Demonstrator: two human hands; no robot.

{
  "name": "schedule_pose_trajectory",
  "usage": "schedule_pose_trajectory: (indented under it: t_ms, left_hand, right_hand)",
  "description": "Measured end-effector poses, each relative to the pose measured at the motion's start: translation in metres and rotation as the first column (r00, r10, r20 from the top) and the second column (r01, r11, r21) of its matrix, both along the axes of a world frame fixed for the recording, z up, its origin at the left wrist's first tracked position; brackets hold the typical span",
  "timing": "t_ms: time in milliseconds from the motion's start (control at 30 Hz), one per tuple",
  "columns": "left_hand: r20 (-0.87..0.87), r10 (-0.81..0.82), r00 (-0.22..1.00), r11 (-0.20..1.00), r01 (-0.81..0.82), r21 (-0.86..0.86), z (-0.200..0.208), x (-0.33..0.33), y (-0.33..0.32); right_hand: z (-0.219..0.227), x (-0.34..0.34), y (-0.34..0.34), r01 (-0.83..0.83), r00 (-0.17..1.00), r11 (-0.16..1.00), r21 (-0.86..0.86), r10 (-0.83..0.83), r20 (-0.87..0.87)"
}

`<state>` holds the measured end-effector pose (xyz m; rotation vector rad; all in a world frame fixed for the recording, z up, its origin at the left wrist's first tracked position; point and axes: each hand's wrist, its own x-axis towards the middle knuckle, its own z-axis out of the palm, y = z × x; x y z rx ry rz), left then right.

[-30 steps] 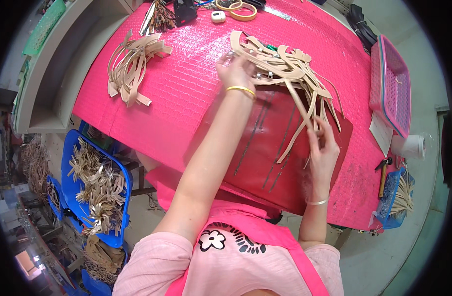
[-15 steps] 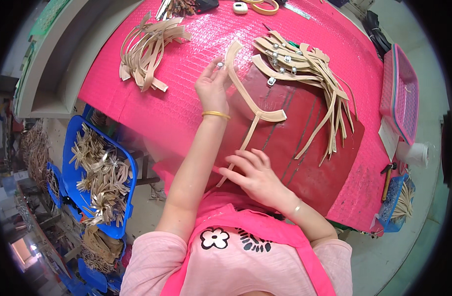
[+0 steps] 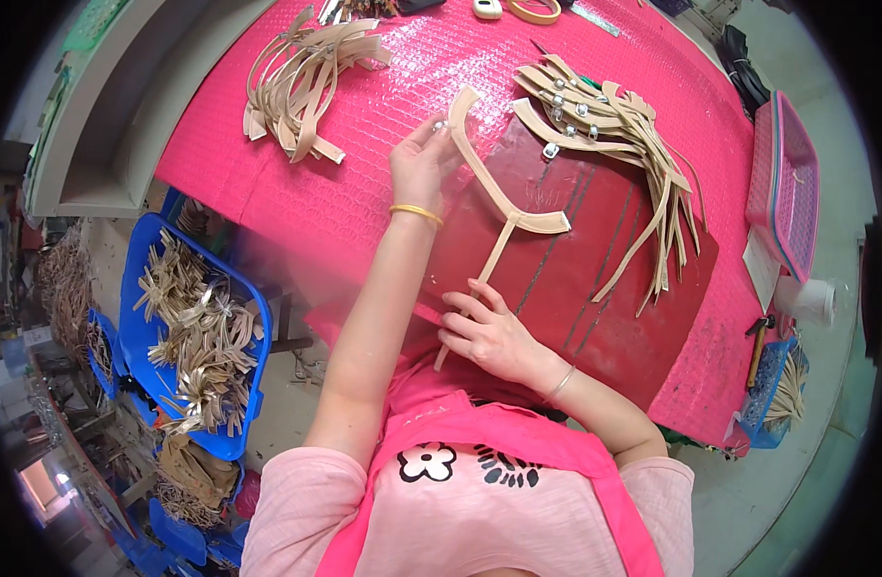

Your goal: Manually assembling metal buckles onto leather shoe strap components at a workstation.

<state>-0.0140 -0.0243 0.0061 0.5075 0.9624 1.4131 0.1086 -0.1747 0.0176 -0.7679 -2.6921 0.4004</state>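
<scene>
A beige Y-shaped strap (image 3: 486, 178) lies on the dark red mat, its wide curved band uppermost and its thin tail running toward me. My left hand (image 3: 420, 165) is closed beside the band's upper part, thumb and finger pinching a small shiny silver piece (image 3: 441, 124) whose exact kind is too small to make out. Over the thin tail, my right hand (image 3: 492, 335) curls its fingers, with the tail's end showing below them. Right of the band lies a bunch of similar beige straps (image 3: 643, 159) fitted with silver buckles (image 3: 551, 151).
Another pile of beige straps (image 3: 302, 91) rests on the pink table cover (image 3: 297, 207) at the far left. Blue bins (image 3: 258, 385) of strap pieces stand below the left edge. Pink baskets (image 3: 785, 183), a hammer (image 3: 756, 351) and a tape roll (image 3: 534, 12) sit around the table.
The view has shifted slightly. My right hand's fingers have curled more closely around the thin tail. My left hand still pinches the silver piece beside the band.
</scene>
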Motion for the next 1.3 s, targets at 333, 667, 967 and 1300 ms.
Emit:
schedule_pose_trajectory:
  t_ms: [333, 667, 967, 1300]
  left_hand:
    - [0.031, -0.315, 0.949, 0.918, 0.296, 0.265, 0.018, -0.008, -0.026]
    - [-0.006, -0.435, 0.900, 0.853, 0.414, 0.318, 0.034, -0.011, -0.041]
    - [-0.166, -0.445, 0.880, 0.815, 0.474, 0.333, 0.046, -0.026, -0.039]
    - [-0.206, -0.547, 0.812, 0.754, 0.584, 0.301, 0.059, -0.031, -0.039]
  right_hand:
    - [0.060, 0.000, 0.050, 0.345, 0.437, 0.579, -0.739, -0.796, -0.420]
    - [0.073, 0.013, 0.072, 0.675, 0.516, 0.623, -0.396, -0.781, -0.351]
    - [0.090, 0.025, 0.080, 0.511, 0.705, 0.799, -0.316, -0.601, -0.378]
    - [0.090, 0.031, 0.082, 0.476, 0.676, 0.813, -0.336, -0.582, -0.451]
